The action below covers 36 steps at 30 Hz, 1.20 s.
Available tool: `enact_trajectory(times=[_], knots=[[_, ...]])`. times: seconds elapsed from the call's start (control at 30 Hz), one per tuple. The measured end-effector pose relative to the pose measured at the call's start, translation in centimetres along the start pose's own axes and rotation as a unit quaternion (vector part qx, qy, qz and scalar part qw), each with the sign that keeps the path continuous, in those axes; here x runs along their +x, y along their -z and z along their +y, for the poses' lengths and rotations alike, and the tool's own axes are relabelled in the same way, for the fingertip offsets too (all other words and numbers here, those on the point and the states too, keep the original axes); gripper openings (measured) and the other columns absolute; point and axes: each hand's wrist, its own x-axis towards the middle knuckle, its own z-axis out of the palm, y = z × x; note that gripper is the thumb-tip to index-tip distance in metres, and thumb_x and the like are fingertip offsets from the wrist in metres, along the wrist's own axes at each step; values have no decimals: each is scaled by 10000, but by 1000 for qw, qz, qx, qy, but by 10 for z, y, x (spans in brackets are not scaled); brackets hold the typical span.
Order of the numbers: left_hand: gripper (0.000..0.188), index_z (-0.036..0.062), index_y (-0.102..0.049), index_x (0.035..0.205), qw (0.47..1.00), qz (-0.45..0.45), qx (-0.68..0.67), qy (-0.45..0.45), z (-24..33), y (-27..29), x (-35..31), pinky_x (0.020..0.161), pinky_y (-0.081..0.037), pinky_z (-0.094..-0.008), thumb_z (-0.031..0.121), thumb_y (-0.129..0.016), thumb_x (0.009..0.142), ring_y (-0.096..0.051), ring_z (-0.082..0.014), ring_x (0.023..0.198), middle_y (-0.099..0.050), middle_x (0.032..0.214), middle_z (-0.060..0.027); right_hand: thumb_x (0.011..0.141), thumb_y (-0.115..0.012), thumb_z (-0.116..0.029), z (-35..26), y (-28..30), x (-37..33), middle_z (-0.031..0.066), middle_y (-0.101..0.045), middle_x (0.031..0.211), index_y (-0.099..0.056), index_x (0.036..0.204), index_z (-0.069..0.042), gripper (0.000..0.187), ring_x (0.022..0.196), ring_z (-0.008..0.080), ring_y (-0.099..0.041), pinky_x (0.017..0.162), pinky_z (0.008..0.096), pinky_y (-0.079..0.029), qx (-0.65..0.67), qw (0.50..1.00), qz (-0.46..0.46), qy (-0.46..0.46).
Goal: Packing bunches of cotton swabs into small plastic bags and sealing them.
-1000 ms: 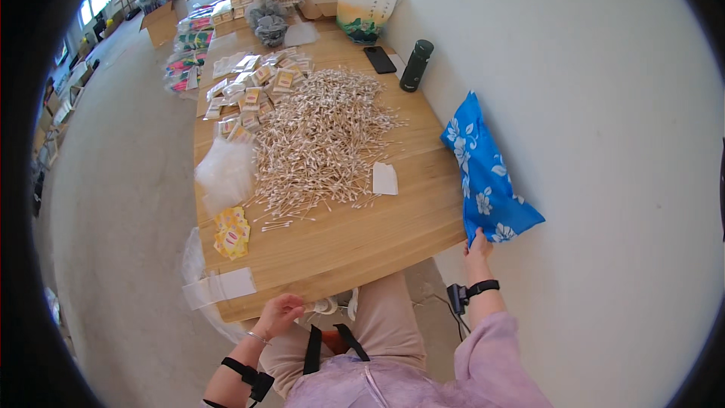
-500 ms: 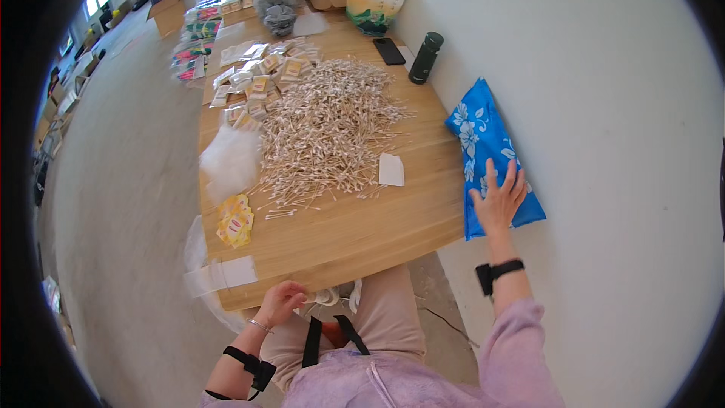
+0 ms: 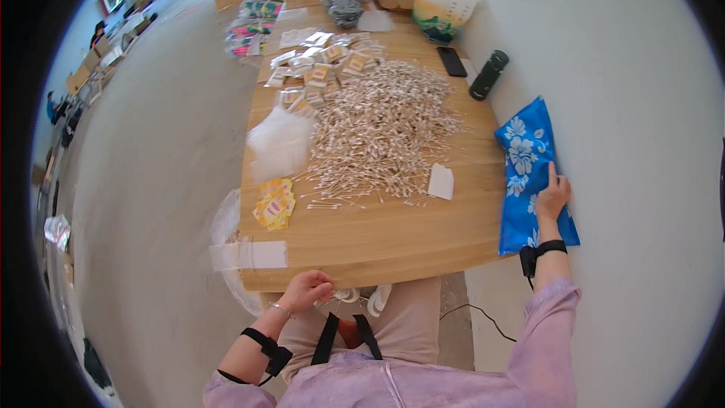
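Note:
My right hand [image 3: 553, 198] rests on the right side of a blue cushion-like pouch [image 3: 521, 155] with white flowers, at the table's right edge by the wall. Its index finger points up along the fabric; the other fingers are partly hidden. By the front edge of the table, my left hand [image 3: 308, 290] hangs loosely bent with nothing visible in it. A large heap of cotton swabs [image 3: 385, 128] covers the middle of the wooden table [image 3: 393, 234]. Beside the heap are a small white card [image 3: 441, 182], yellow printed cards [image 3: 275, 204] and clear plastic bags [image 3: 279, 143].
Small filled packets [image 3: 321, 73] lie beyond the heap on the left. A dark green bottle [image 3: 489, 75], a black phone [image 3: 451, 62] and a large printed bag [image 3: 444, 6] stand or lie toward the wall. A clear strip [image 3: 260, 255] overhangs the front left corner.
The whole view has shifted, so the table appears farther right. My right hand's fingers have drawn in from a spread pose, toward the pouch's right side. My left hand stays by the front edge.

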Motion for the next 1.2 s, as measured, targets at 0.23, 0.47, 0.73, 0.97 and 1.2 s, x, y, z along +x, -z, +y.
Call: enact_trajectory(times=[0.23, 0.47, 0.73, 0.97, 1.2], knots=[[188, -7, -572, 1026, 1000, 14, -7, 22, 29, -7, -12, 652, -522, -247, 129, -589, 897, -632, -114, 757, -653, 844, -71, 824, -502, -53, -66, 16, 17, 119, -450, 1221, -484, 1316, -123, 497, 1115, 288, -434, 933, 452, -344, -199, 979, 35, 19], [214, 2, -595, 1042, 949, 144, 253, -118, 38, -8, 6, 732, -514, -317, 79, -611, 843, -639, -257, 822, -633, 917, -154, 808, -588, -181, -235, -13, -57, 232, -398, 1328, -535, 1210, -39, 429, 1215, 401, -381, 1011, 487, -305, 195, 964, -176, 32], [599, 76, -456, 1252, 840, 325, 367, -231, 58, -14, 50, 1016, -338, -414, 86, -701, 706, -399, -333, 1219, -443, 1294, -158, 831, -586, -263, -307, -36, -101, 252, -306, 1399, -440, 1322, -52, 554, 1283, 429, -290, 1055, 534, -220, 267, 953, -134, -60], [668, 82, -399, 1316, 799, 362, 424, -226, 57, -21, 69, 1063, -248, -442, 191, -696, 728, -316, -302, 1292, -376, 1371, -123, 822, -583, -368, -339, -18, 9, 250, -219, 1455, -407, 1370, -158, 612, 1347, 412, -198, 1090, 545, -142, 280, 941, -169, -87], [567, 93, -437, 1282, 742, 389, 502, -212, 55, -27, 75, 1051, -234, -438, 277, -627, 781, -331, -274, 1279, -402, 1346, -106, 693, -668, -570, -372, -15, 83, 219, -248, 1431, -392, 1387, -237, 817, 1336, 387, -222, 1088, 517, -175, 295, 875, -382, 40]])
